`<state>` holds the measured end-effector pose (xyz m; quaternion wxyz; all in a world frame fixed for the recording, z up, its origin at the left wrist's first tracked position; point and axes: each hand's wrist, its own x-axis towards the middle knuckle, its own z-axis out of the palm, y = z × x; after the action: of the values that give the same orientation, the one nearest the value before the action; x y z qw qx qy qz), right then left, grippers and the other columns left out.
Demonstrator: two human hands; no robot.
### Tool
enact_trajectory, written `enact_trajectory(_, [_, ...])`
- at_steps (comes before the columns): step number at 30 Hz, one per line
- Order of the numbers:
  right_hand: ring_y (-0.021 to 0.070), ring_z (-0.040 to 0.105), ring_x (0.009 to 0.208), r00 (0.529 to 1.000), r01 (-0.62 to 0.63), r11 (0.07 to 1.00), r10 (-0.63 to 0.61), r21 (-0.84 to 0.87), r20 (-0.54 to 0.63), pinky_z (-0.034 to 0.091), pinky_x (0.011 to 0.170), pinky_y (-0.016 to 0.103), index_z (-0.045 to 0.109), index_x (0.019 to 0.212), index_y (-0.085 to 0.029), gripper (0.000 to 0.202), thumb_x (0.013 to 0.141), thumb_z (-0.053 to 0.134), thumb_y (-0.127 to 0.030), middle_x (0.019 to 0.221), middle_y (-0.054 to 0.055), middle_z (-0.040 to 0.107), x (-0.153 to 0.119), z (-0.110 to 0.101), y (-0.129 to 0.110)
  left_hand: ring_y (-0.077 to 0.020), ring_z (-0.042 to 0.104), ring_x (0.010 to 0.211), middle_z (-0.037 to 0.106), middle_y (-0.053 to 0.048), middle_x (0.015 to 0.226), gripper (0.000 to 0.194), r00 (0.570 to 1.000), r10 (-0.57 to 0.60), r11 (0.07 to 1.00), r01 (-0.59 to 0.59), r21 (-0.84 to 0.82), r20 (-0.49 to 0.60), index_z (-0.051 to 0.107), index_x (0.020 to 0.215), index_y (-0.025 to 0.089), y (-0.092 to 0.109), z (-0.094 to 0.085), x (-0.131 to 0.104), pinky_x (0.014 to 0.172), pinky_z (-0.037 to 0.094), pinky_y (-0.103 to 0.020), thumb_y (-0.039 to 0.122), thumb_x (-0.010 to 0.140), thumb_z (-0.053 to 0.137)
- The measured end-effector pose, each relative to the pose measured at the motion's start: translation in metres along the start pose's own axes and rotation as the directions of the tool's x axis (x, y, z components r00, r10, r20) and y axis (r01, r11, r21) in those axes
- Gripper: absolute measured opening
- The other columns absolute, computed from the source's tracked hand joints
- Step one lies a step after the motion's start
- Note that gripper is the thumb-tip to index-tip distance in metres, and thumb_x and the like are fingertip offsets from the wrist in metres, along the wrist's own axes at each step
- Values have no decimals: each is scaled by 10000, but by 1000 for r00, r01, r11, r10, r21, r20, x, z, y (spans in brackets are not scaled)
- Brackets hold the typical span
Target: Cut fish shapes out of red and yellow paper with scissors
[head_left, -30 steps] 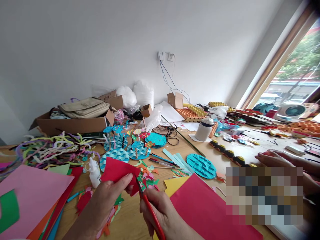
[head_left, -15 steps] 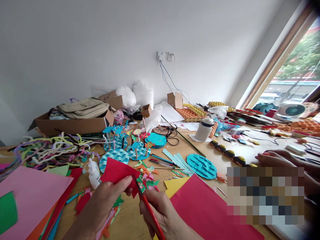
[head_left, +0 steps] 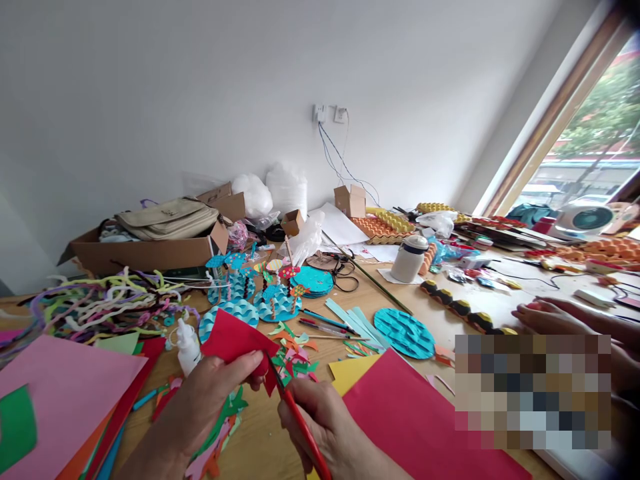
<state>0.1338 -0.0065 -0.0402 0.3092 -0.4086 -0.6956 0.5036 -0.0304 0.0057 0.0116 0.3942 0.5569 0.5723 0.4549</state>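
Note:
My left hand (head_left: 220,390) pinches a piece of red paper (head_left: 235,337) between thumb and fingers, just above the table. My right hand (head_left: 320,413) is closed around red-handled scissors (head_left: 306,427). The dark blades meet the right edge of the red paper, beside my left fingertips. Beneath and behind the paper lies a heap of small coloured paper cutouts (head_left: 297,360). More green, pink and orange cutouts (head_left: 220,437) lie beside my left wrist. To the right of the scissors, a large red sheet (head_left: 415,420) rests over a yellow one (head_left: 350,373).
A white glue bottle (head_left: 188,347) stands left of my hands. Pink paper (head_left: 75,387) and pipe cleaners (head_left: 115,300) lie further left. Blue wavy discs (head_left: 404,332), pens (head_left: 327,328) and a white jar (head_left: 410,259) are behind. A co-worker's hands (head_left: 560,317) are at right.
Both hands, the scissors and the red paper stay almost in place. My left wrist has shifted slightly left, and more of the cutouts beside it shows.

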Motion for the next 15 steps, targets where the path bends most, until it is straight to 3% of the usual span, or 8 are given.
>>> enact_trajectory(4, [63, 272, 468, 999, 29, 1000, -29, 2, -24, 166, 400, 191, 412, 627, -175, 466, 901, 351, -547, 521, -54, 319, 2, 0, 3, -176, 556, 566, 608, 4, 492, 265, 988, -8, 1000, 4, 27, 152, 650, 473, 213, 5, -3, 2, 607, 462, -246, 330, 695, 565])
enact_trajectory(9, [62, 287, 474, 998, 45, 999, -44, 30, -35, 200, 420, 181, 438, 659, -175, 419, 903, 382, -512, 524, -63, 312, 7, -2, -1, -171, 562, 571, 610, 7, 528, 232, 996, -90, 959, 93, -267, 25, 604, 497, 187, 4, 2, 5, 602, 475, -274, 354, 655, 636])
enact_trajectory(15, [47, 326, 430, 1000, 28, 993, -27, 117, -11, 234, 386, 140, 454, 681, -169, 298, 894, 432, -377, 513, -71, 325, 14, -3, -8, -186, 579, 555, 618, 7, 508, 265, 988, -122, 939, 83, -335, -98, 599, 481, 180, -7, 4, 14, 610, 477, -303, 394, 582, 720])
